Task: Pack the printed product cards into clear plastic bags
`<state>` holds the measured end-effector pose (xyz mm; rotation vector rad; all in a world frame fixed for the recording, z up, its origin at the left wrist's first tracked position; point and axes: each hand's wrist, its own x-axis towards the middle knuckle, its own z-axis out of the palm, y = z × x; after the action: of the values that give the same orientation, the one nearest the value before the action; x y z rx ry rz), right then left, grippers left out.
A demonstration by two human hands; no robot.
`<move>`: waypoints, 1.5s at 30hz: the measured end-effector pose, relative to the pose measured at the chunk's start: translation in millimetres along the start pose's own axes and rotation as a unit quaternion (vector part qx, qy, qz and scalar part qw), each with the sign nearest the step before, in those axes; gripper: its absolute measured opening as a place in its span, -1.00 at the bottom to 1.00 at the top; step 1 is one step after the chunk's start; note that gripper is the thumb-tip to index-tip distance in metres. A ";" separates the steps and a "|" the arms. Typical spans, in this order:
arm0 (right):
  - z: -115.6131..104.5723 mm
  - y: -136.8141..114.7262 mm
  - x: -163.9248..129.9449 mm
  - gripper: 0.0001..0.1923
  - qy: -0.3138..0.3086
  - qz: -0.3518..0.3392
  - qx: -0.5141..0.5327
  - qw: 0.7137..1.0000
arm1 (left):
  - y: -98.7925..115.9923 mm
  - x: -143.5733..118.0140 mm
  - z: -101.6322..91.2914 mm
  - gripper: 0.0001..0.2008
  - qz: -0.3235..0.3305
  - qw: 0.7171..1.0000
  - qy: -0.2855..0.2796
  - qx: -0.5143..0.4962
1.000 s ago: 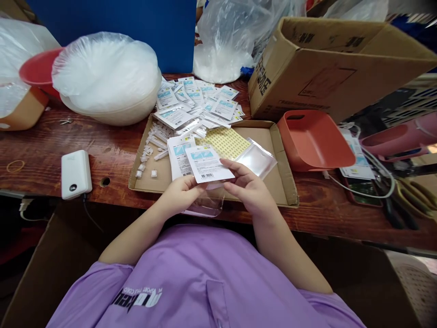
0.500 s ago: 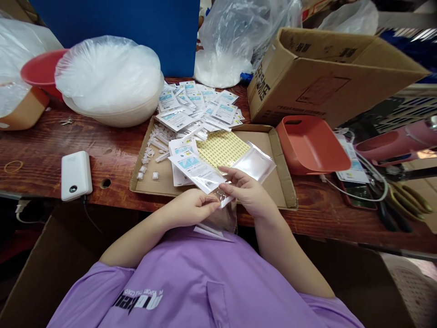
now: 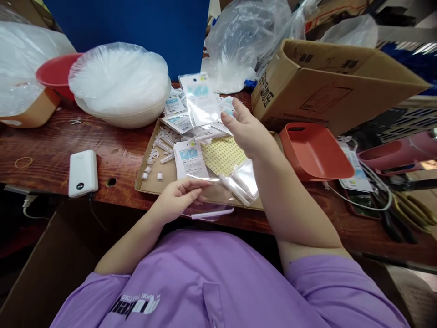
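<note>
My right hand (image 3: 251, 132) is raised over the back of the tray, its fingers stretched apart with nothing between them. Just left of its fingertips, a flat packet with a white and blue printed card (image 3: 201, 102) is in the air, apart from the hand, above a pile of similar packets (image 3: 175, 104). At the tray's front edge, my left hand (image 3: 179, 197) pinches a clear plastic bag (image 3: 216, 193), whose see-through outline is faint. Beyond that hand lie printed cards (image 3: 191, 164), a yellow sticker sheet (image 3: 221, 155) and shiny clear bags (image 3: 247, 175).
The shallow cardboard tray (image 3: 145, 186) also holds small clear plastic pieces (image 3: 160, 176). Left are a white power bank (image 3: 83, 173) and a bowl with a filled plastic bag (image 3: 119, 86). Right stand a red-orange bin (image 3: 317, 155), a cardboard box (image 3: 327, 91) and scissors (image 3: 409, 209).
My right hand has moved up and away from my left hand, and the printed packet has left its grasp toward the pile. My left hand has shifted slightly left.
</note>
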<state>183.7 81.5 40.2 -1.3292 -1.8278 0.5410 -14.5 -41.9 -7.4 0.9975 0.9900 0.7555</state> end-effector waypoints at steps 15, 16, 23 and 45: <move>63.6 22.9 -58.5 -0.58 -0.211 0.256 -0.010 0.943 | 1.6 -8.3 -67.0 -0.63 0.186 0.913 0.315 -0.178; 65.0 23.8 -59.2 -0.62 -0.208 0.263 0.014 0.942 | -0.7 -7.3 -67.6 -0.67 0.169 0.918 0.302 -0.192; 43.4 37.5 -68.2 -0.70 -0.187 0.278 0.096 0.937 | -1.8 -3.9 -67.0 -0.90 0.139 0.907 0.281 -0.280; -12.2 7.8 -123.8 -0.62 -0.184 0.297 0.265 0.899 | 13.1 5.7 -22.2 -0.66 0.046 0.964 0.034 -0.258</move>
<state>214.5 -31.9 -1.5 -1.4371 -1.3501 1.5869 -33.8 -24.9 -1.6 0.5669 0.7504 1.0650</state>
